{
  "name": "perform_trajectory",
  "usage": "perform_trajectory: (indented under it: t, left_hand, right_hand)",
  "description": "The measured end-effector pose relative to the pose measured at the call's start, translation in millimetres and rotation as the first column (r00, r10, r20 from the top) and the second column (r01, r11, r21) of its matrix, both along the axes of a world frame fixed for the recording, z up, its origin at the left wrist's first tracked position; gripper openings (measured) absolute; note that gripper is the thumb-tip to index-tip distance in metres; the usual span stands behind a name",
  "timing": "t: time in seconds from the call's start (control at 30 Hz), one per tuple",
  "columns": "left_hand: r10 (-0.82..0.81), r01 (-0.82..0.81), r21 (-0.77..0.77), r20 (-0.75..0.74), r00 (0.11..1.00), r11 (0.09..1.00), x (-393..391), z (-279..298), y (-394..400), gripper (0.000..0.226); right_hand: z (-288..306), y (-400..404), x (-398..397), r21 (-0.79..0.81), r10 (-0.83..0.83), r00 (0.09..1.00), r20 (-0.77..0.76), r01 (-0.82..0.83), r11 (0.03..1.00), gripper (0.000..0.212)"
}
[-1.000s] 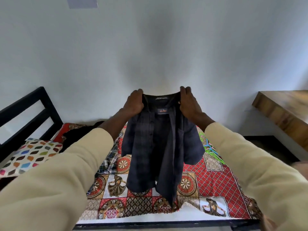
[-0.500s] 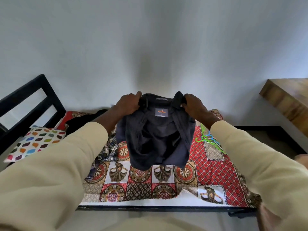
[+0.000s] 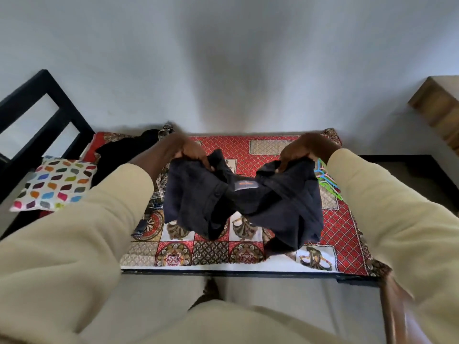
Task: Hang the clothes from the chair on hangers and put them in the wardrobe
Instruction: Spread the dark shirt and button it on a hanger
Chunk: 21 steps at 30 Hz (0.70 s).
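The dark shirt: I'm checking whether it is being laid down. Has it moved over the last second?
Yes. The dark shirt has dropped from in front of the wall toward the patterned bedspread.

1. One dark shirt (image 3: pixel 248 202), held up.
2. Two hands: left hand (image 3: pixel 188 151), right hand (image 3: pixel 301 151).
3. One pillow (image 3: pixel 53 182).
4. One bed (image 3: pixel 335 244).
5. Hangers (image 3: pixel 325 178): a bunch, number unclear.
6. One black garment (image 3: pixel 124 155).

We get one view only, worn on the head, facing forward and down. Bed (image 3: pixel 347 227) close below us, wall (image 3: pixel 223 58) just behind it; sleeves fill the near frame.
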<state>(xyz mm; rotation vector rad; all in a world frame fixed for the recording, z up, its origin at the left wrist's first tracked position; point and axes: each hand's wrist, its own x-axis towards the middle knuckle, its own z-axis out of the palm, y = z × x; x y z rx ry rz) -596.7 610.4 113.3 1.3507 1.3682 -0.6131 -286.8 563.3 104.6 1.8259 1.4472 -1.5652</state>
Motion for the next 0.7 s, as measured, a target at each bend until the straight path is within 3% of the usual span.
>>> perform_trajectory:
  t: [0.13,0.23,0.3,0.37,0.43,0.53,0.63,0.7]
  left_hand:
    - [0.205,-0.203,-0.032,0.189,0.960,0.979,-15,-16,48,0.031]
    - [0.273,-0.295,0.070,0.228,0.935,0.953,-6,-50,92,0.026]
    - [0.216,-0.254,0.220,0.179,0.960,0.942,7,-85,131,0.036]
    - [0.059,-0.080,0.470,0.061,0.996,0.879,21,-133,177,0.051]
    - [0.014,-0.055,0.607,0.073,0.997,0.793,28,-182,213,0.053]
    - [0.036,-0.098,0.575,0.118,0.992,0.812,32,-266,280,0.042]
    - [-0.042,0.024,0.488,0.027,0.999,0.873,33,-340,331,0.035]
    - [-0.085,0.069,0.504,0.009,0.996,0.861,33,-376,355,0.033]
  right_hand:
    - [-15,47,26,0.127,-0.221,0.973,-0.069,0.229,0.965,0.021]
    - [-44,89,30,0.112,-0.346,0.928,-0.139,0.362,0.925,0.018]
    - [-78,128,27,0.146,-0.423,0.893,-0.151,0.443,0.884,0.016]
    - [-124,176,25,0.343,-0.360,0.933,-0.002,0.338,0.876,0.028]
    - [-168,210,19,0.492,-0.300,0.945,0.134,0.199,0.847,0.034]
    - [-246,266,23,0.531,-0.313,0.938,0.150,0.191,0.826,0.030]
    - [-317,310,32,0.527,-0.316,0.930,0.187,0.177,0.832,0.030]
    - [-356,337,37,0.553,-0.310,0.926,0.214,0.146,0.820,0.030]
